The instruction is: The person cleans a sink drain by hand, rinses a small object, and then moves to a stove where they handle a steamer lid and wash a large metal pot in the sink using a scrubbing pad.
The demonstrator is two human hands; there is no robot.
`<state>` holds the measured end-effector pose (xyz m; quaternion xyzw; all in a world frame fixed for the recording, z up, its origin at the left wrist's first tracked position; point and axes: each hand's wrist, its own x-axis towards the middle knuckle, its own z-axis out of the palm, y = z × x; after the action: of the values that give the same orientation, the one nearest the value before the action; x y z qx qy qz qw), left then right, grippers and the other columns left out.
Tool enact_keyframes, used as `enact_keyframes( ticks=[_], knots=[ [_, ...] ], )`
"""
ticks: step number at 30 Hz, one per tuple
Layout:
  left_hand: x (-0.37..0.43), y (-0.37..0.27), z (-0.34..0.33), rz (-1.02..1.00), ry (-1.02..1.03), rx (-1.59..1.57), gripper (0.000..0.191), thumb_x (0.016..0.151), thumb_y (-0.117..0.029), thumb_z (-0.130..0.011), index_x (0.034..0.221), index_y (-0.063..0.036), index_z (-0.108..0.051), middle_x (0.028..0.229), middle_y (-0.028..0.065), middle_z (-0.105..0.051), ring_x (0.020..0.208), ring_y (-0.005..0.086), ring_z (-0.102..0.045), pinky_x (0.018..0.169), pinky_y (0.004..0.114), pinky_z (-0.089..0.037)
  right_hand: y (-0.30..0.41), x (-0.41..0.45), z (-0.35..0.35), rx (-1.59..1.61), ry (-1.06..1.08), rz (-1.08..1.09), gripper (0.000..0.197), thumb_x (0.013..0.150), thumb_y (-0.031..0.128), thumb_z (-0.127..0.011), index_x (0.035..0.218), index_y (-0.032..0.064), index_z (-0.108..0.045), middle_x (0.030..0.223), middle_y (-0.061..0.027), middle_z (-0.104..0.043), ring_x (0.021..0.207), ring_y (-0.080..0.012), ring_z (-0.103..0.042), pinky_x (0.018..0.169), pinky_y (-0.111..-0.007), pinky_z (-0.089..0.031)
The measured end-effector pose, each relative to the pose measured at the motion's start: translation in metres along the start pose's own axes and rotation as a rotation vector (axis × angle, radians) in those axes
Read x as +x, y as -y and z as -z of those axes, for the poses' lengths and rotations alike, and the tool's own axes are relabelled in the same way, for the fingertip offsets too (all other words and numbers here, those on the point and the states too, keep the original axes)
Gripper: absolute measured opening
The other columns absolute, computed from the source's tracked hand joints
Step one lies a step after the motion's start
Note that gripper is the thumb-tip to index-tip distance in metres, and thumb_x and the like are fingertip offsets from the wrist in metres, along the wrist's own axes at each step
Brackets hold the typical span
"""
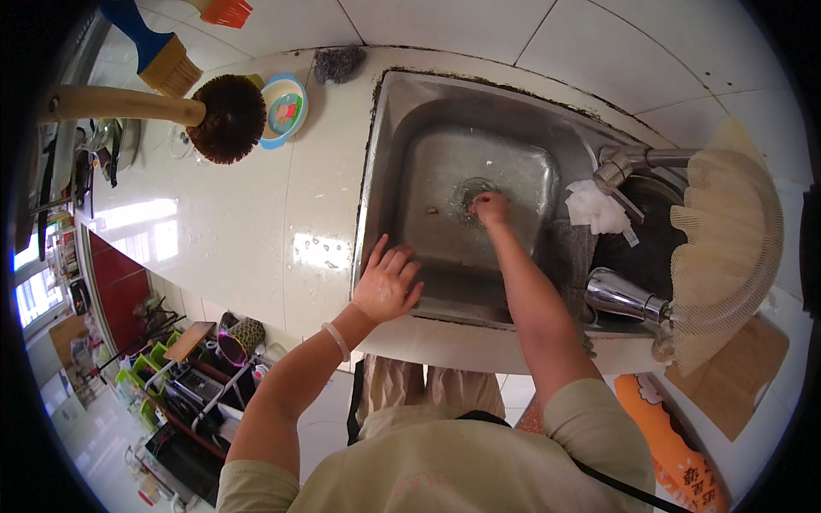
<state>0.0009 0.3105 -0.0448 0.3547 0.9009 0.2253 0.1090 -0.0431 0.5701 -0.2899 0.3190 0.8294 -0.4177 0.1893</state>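
Note:
My right hand [490,208] reaches down into the stainless steel sink [436,147], its fingers bunched at the drain [471,187]. The fingertips are partly hidden, so whether they hold something cannot be told. Ripples ring the drain in shallow water. A small brown scrap [433,210] lies on the sink floor, left of that hand. My left hand [387,287] rests on the sink's front left corner with its fingers spread and nothing in them. A pale bracelet [336,341] circles the left wrist.
A metal tap [614,170], crumpled white plastic [595,206], a grey cloth [574,250] and a chrome fitting [619,295] crowd the sink's right side, beside beige mesh [725,243]. A round bristle brush [228,120] hangs upper left, near a blue-rimmed bowl [283,115] and a steel-wool scourer [338,64].

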Motion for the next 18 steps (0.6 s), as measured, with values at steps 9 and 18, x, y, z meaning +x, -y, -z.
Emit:
enact_keyframes(
  ticks=[9, 18],
  knots=[
    [-0.008, 0.003, 0.000, 0.012, -0.005, -0.006, 0.026, 0.073, -0.023, -0.060, 0.090, -0.0035, -0.059, 0.102, 0.0150, -0.053, 0.105, 0.0282, -0.048, 0.103, 0.050, -0.023, 0.022, -0.029, 0.014, -0.042, -0.102, 0.031, 0.017, 0.077, 0.016, -0.053, 0.090, 0.0088, -0.063, 0.086, -0.0141, -0.063, 0.076, -0.0294, -0.061, 0.067, -0.037, -0.048],
    [-0.004, 0.002, 0.000, -0.009, -0.007, 0.000, 0.028, 0.073, -0.024, -0.059, 0.092, -0.0032, -0.058, 0.104, 0.0155, -0.052, 0.106, 0.0284, -0.048, 0.104, 0.050, -0.022, 0.011, -0.040, 0.041, -0.159, -0.554, -0.217, 0.020, 0.080, 0.023, -0.053, 0.086, 0.0060, -0.060, 0.084, -0.0166, -0.062, 0.079, -0.0383, -0.059, 0.070, -0.044, -0.047]
  ],
)
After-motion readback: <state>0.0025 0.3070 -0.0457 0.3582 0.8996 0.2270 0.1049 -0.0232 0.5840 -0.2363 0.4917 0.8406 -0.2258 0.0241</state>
